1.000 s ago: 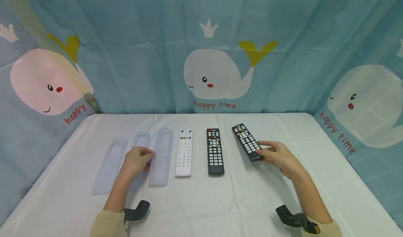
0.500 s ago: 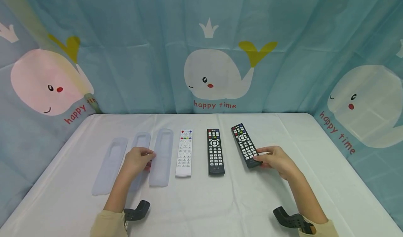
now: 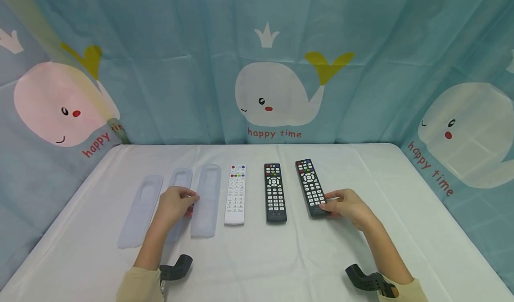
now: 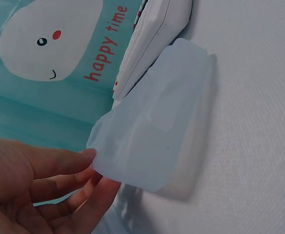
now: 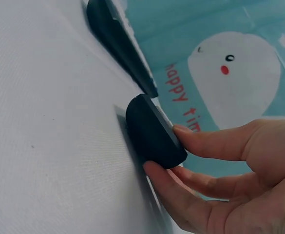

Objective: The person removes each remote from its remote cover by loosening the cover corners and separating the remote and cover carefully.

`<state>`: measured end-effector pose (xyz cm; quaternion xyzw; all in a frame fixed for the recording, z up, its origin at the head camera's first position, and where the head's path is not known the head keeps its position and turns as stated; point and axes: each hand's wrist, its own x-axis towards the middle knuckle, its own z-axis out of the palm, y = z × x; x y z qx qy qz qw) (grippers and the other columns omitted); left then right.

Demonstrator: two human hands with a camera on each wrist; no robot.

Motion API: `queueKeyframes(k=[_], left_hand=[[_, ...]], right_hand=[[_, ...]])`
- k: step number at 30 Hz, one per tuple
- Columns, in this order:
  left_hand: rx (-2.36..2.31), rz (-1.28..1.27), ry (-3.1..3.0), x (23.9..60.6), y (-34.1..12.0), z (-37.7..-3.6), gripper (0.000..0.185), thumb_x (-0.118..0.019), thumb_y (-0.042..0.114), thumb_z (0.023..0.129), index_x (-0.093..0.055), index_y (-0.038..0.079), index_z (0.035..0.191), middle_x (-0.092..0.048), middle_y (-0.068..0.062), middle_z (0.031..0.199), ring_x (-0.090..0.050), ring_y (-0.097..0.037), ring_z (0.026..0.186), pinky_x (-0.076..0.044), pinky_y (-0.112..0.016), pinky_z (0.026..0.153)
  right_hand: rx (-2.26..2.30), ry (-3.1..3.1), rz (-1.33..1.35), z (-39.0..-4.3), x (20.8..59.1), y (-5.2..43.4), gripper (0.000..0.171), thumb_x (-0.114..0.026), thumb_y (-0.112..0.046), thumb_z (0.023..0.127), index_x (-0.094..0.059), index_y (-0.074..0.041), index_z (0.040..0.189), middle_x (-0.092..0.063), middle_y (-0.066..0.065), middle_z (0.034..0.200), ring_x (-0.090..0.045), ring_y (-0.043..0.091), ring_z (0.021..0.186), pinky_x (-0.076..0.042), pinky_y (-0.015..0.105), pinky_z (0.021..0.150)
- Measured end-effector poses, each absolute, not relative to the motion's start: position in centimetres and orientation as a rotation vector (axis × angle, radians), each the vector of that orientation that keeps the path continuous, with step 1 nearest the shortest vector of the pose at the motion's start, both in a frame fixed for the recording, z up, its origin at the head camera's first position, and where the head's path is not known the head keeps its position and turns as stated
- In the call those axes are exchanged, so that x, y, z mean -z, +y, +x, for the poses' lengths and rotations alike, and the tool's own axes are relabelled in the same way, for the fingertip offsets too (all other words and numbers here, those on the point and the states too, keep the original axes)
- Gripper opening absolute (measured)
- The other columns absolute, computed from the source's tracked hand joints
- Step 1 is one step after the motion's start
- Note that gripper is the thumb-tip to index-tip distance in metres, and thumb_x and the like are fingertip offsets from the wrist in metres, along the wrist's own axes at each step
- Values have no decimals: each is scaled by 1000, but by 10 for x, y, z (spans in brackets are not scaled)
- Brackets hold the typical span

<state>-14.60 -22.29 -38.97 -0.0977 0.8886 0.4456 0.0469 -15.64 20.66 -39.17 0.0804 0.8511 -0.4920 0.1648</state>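
Note:
Between thumb and fingers, my right hand (image 3: 347, 207) pinches the near end of a black remote control (image 3: 310, 184); the right wrist view shows the thumb on the button face and fingers around the underside of its dark end (image 5: 152, 131). My left hand (image 3: 173, 204) holds the left edge of a translucent sleeve-like remote cover (image 3: 206, 204). In the left wrist view the thumb is at the edge of this cover (image 4: 142, 131), with fingers below it. A second cover (image 3: 181, 177) lies partly hidden behind the left hand, and a third cover (image 3: 140, 210) lies farther left.
A white remote control (image 3: 234, 195) and another black remote control (image 3: 275, 192) lie side by side between the hands. White cloth covers the table (image 3: 257, 262). A blue curtain (image 3: 184, 101) with whale prints hangs along the back and sides.
My right hand has moved left and a little nearer, turning the black remote control from a slant to almost in line with the other remotes. The left hand has hardly moved.

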Motion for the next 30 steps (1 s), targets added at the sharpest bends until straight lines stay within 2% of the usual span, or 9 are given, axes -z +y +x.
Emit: queueKeyframes(k=[10, 17, 23, 30], left_hand=[[-1375, -301, 2712, 389, -224, -145, 25, -68, 2, 97, -68, -17, 112, -71, -22, 88, -70, -16, 67, -61, -28, 61], [-1408, -329, 2663, 387, -232, -143, 28, -67, 5, 99, -69, -16, 118, -73, -27, 100, -72, -18, 73, -65, -32, 69], [-1421, -331, 2634, 387, -237, -142, 30, -67, 6, 100, -68, -16, 119, -74, -26, 102, -71, -16, 73, -64, -32, 69], [-1458, -311, 2626, 385, -238, -143, 30, -66, 8, 101, -69, -15, 121, -73, -28, 108, -71, -14, 73, -64, -29, 70]], right_hand=[[1419, 2395, 229, -154, 394, 204, 55, -77, -1, 92, -52, 21, 136, -69, 23, 108, -70, 16, 85, -65, 33, 78], [1404, 2415, 243, -152, 393, 204, 54, -79, -2, 91, -56, 21, 133, -70, 22, 106, -70, 15, 82, -65, 31, 75], [1392, 2434, 224, -150, 393, 206, 50, -79, -4, 91, -59, 20, 130, -71, 21, 104, -68, 14, 79, -64, 30, 72], [1385, 2484, 157, -151, 386, 215, 47, -75, -7, 96, -59, 20, 130, -73, 22, 101, -72, 17, 79, -64, 32, 72]])
